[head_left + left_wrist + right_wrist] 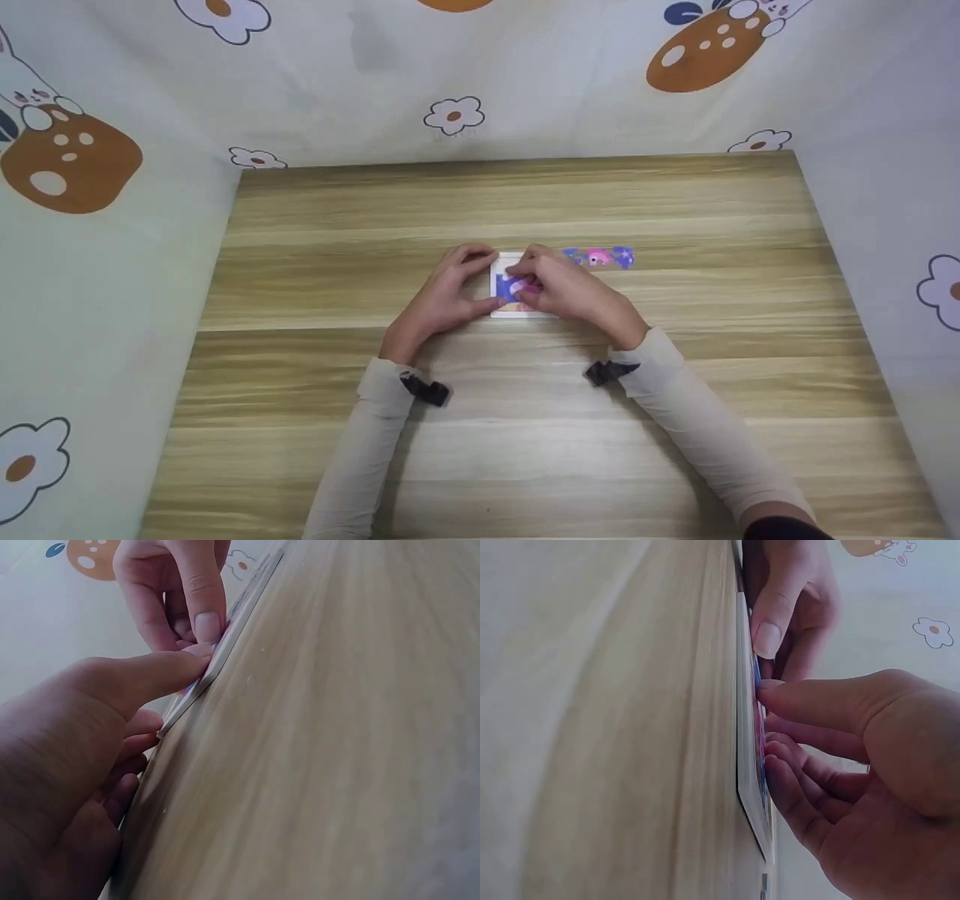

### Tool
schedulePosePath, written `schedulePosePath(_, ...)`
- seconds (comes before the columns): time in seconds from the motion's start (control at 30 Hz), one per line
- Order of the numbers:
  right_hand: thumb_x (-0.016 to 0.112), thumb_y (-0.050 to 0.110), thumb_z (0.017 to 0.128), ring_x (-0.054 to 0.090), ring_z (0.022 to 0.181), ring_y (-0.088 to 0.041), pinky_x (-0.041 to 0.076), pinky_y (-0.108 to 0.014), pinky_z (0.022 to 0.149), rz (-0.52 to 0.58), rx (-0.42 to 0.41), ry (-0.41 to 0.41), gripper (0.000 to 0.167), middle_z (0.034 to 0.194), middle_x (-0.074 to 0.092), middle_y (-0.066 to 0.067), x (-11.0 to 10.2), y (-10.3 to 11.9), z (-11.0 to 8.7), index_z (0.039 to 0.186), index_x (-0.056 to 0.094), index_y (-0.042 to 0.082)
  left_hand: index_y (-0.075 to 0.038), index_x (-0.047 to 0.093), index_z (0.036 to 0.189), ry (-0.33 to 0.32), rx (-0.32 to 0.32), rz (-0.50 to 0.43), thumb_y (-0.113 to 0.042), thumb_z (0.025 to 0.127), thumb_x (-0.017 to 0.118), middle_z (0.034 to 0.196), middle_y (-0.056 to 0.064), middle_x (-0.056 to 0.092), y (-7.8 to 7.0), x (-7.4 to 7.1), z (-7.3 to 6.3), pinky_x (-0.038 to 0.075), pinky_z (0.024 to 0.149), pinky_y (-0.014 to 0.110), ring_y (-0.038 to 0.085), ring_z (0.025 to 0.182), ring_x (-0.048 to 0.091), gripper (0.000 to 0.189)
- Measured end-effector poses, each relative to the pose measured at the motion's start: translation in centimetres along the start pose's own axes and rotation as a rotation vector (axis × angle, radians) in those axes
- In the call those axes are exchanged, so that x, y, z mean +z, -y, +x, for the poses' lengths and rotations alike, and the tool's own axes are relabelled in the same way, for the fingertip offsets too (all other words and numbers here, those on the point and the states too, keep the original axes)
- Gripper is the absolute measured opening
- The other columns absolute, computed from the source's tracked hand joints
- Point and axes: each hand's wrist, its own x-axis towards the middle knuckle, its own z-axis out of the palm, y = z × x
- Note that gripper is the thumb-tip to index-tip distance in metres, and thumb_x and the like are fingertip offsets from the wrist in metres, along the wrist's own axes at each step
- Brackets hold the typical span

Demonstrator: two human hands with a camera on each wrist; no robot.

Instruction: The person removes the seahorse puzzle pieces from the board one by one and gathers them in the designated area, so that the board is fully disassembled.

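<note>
A small white-framed jigsaw puzzle board point(524, 315) lies flat on the table, blue and pink pieces inside it. My left hand point(450, 289) holds the board by its left side, thumb over the near part and fingers at the far corner. In the left wrist view that thumb point(161, 675) reaches over the board's rim. Bent over the middle of the board, my right hand point(566, 289) pinches a pinkish-purple jigsaw piece point(533, 288) low against the picture. The right wrist view has its fingertips point(776, 765) right at the picture surface; they hide most of the piece.
Several loose jigsaw pieces point(598, 257), blue and pink, lie in a row just right of the board, beyond the right hand. The wood-grain table point(495, 450) is bordered by a printed cloth point(525, 82) at the back and sides. Both wrists carry small black cameras point(427, 391).
</note>
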Motion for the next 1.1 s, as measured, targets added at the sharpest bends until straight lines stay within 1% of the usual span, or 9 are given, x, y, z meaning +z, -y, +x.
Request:
schedulePosePath(0.2, 0.075, 0.009, 0.1, 0.066, 0.101, -0.03, 0.058, -0.042, 0.088, 0.001, 0.005, -0.009, 0.033, 0.117, 0.07, -0.015, 0.24, 0.26, -0.21, 0.131, 0.076, -0.001, -0.011, 0.055, 0.159, 0.01, -0.01, 0.012, -0.044, 0.091, 0.087, 0.161, 0.003, 0.051, -0.16, -0.04, -0.03, 0.035, 0.131, 0.047, 0.025, 0.155, 0.04, 0.082)
schedulePosePath(0.33, 0.076, 0.007, 0.098, 0.067, 0.103, -0.03, 0.06, -0.043, 0.09, 0.004, 0.006, -0.015, 0.033, 0.119, 0.071, -0.016, 0.33, 0.41, -0.27, 0.129, 0.076, -0.002, -0.01, 0.055, 0.159, 0.01, -0.01, 0.014, -0.042, 0.092, 0.088, 0.161, 0.003, 0.051, -0.17, -0.04, -0.1, 0.034, 0.131, 0.046, 0.025, 0.155, 0.039, 0.081)
schedulePosePath(0.47, 0.078, 0.005, 0.096, 0.069, 0.102, -0.03, 0.062, -0.041, 0.089, 0.015, -0.008, -0.021, 0.032, 0.115, 0.072, -0.017, 0.47, 0.45, -0.21, 0.126, 0.075, -0.004, -0.01, 0.055, 0.159, 0.011, -0.009, 0.004, -0.042, 0.092, 0.087, 0.161, 0.003, 0.051, -0.15, 0.0, -0.22, 0.034, 0.131, 0.047, 0.027, 0.156, 0.039, 0.081)
schedulePosePath(0.53, 0.079, 0.006, 0.095, 0.069, 0.1, -0.029, 0.062, -0.039, 0.087, 0.02, -0.009, -0.025, 0.032, 0.111, 0.071, -0.016, 0.57, 0.44, -0.2, 0.125, 0.075, -0.004, -0.01, 0.055, 0.159, 0.011, -0.01, 0.001, -0.043, 0.093, 0.087, 0.161, 0.003, 0.051, -0.13, 0.02, -0.29, 0.035, 0.131, 0.047, 0.027, 0.155, 0.038, 0.081)
schedulePosePath(0.6, 0.081, 0.009, 0.094, 0.069, 0.099, -0.027, 0.061, -0.038, 0.087, 0.028, 0.001, -0.027, 0.034, 0.109, 0.07, -0.015, 0.7, 0.37, -0.2, 0.124, 0.074, -0.003, -0.01, 0.055, 0.159, 0.01, -0.01, 0.001, -0.043, 0.093, 0.087, 0.161, 0.003, 0.051, -0.11, 0.04, -0.33, 0.035, 0.13, 0.047, 0.027, 0.155, 0.038, 0.08)
schedulePosePath(0.7, 0.084, 0.015, 0.094, 0.067, 0.099, -0.027, 0.059, -0.037, 0.088, 0.047, 0.029, -0.024, 0.038, 0.11, 0.068, -0.013, 0.85, 0.33, -0.23, 0.125, 0.072, -0.002, -0.011, 0.055, 0.159, 0.009, -0.007, 0.004, -0.044, 0.093, 0.087, 0.161, 0.003, 0.051, -0.1, 0.04, -0.36, 0.035, 0.13, 0.047, 0.027, 0.155, 0.039, 0.081)
schedulePosePath(0.87, 0.083, 0.015, 0.095, 0.065, 0.101, -0.026, 0.058, -0.038, 0.09, 0.1, 0.071, 0.002, 0.038, 0.114, 0.066, -0.013, 0.85, 0.28, -0.28, 0.126, 0.069, -0.001, -0.011, 0.055, 0.159, 0.01, -0.007, 0.01, -0.046, 0.092, 0.087, 0.161, 0.003, 0.051, -0.05, 0.01, -0.36, 0.034, 0.131, 0.046, 0.027, 0.155, 0.04, 0.081)
schedulePosePath(1.0, 0.083, 0.014, 0.096, 0.065, 0.101, -0.026, 0.057, -0.038, 0.09, 0.133, 0.074, 0.015, 0.037, 0.113, 0.065, -0.013, 0.78, 0.13, -0.22, 0.126, 0.067, 0.001, -0.01, 0.056, 0.158, 0.011, -0.003, 0.004, -0.046, 0.091, 0.087, 0.161, 0.003, 0.052, -0.04, -0.01, -0.41, 0.033, 0.132, 0.046, 0.026, 0.155, 0.04, 0.082)
schedulePosePath(1.1, 0.083, 0.012, 0.094, 0.065, 0.1, -0.027, 0.057, -0.039, 0.09, 0.135, 0.065, 0.019, 0.038, 0.113, 0.066, -0.014, 0.79, 0.08, -0.16, 0.126, 0.066, 0.0, -0.01, 0.056, 0.157, 0.014, 0.0, 0.002, -0.046, 0.092, 0.087, 0.16, 0.003, 0.052, -0.04, 0.0, -0.43, 0.033, 0.132, 0.046, 0.026, 0.155, 0.04, 0.081)
